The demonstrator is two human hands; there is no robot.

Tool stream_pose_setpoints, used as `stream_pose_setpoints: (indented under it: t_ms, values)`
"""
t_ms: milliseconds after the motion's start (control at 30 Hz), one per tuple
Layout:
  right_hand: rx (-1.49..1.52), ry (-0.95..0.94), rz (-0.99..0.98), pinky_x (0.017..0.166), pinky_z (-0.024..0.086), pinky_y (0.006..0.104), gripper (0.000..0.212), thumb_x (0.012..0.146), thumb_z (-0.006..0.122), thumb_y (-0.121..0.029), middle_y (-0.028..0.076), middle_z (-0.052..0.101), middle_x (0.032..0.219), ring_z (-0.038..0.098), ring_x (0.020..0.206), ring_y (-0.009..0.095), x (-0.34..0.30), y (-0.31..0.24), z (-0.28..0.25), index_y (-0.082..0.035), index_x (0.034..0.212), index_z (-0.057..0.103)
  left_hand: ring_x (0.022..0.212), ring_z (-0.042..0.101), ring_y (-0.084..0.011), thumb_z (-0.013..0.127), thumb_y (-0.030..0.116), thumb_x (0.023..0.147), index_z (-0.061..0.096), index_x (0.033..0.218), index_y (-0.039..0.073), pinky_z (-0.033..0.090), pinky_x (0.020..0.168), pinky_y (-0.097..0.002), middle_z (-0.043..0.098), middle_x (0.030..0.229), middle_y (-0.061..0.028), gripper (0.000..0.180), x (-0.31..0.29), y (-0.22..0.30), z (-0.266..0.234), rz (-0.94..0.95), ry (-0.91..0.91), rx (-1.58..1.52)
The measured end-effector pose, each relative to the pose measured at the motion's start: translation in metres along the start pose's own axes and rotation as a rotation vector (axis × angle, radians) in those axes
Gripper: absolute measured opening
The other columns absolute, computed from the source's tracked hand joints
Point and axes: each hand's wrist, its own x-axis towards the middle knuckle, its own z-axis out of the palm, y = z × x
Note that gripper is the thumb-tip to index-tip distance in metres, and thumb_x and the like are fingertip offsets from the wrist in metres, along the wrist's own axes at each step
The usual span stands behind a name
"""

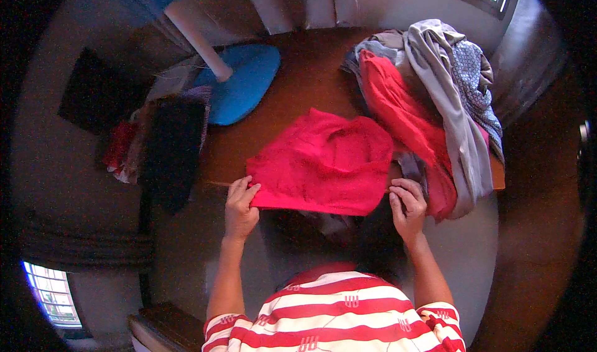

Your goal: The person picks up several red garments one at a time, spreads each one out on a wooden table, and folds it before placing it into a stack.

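A bright pinkish-red garment lies partly spread on the brown wooden table, its lower edge hanging over the near side. My left hand pinches its lower left corner between thumb and fingers. On the opposite side, my right hand is closed at the garment's right edge, fingers bent and thumb pressed in. The lower edge runs fairly straight between the two hands, while the upper part is loosely wrinkled. Exactly what kind of garment it is cannot be made out.
A heap of clothes, grey, red and patterned, hangs over the table's right side. Back left stands a blue base with a white pole. Dark folded clothes lie at the left end. A chair back is at lower left.
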Motion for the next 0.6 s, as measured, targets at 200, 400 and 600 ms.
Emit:
stream_pose_setpoints:
  t_ms: [200, 400, 600]
  values:
    - [0.061, -0.009, 0.033, 0.075, 0.046, 0.0356, 0.009, 0.074, 0.061, 0.002, 0.013, 0.061, 0.089, 0.059, 0.083, 0.028, 0.003, 0.005, 0.002, 0.002, 0.082, 0.062, 0.106, 0.050, -0.0375, 0.048, -0.009, 0.058, 0.063, 0.096, -0.002, 0.041, 0.093, -0.0417, 0.057, 0.110, -0.0210, 0.041, 0.001, -0.004, 0.004, 0.021, 0.012, 0.023]
    - [-0.022, 0.101, 0.020, 0.076, 0.045, 0.0372, 0.013, 0.072, 0.060, 0.004, 0.012, 0.061, 0.089, 0.057, 0.085, 0.029, 0.015, -0.013, 0.013, 0.000, 0.085, 0.062, 0.107, 0.050, -0.0370, 0.048, -0.010, 0.058, 0.063, 0.097, -0.002, 0.041, 0.092, -0.0415, 0.057, 0.111, -0.0202, 0.042, -0.001, -0.003, 0.003, -0.019, 0.028, 0.001]
    - [-0.118, -0.150, -0.180, 0.083, 0.040, 0.0411, 0.026, 0.076, 0.065, -0.020, 0.014, 0.057, 0.099, 0.051, 0.096, 0.032, 0.056, -0.049, 0.056, -0.003, 0.095, 0.059, 0.106, 0.052, -0.0357, 0.046, -0.008, 0.057, 0.063, 0.099, 0.000, 0.041, 0.092, -0.0402, 0.059, 0.110, -0.0187, 0.046, -0.001, 0.000, 0.008, -0.034, 0.107, 0.004]
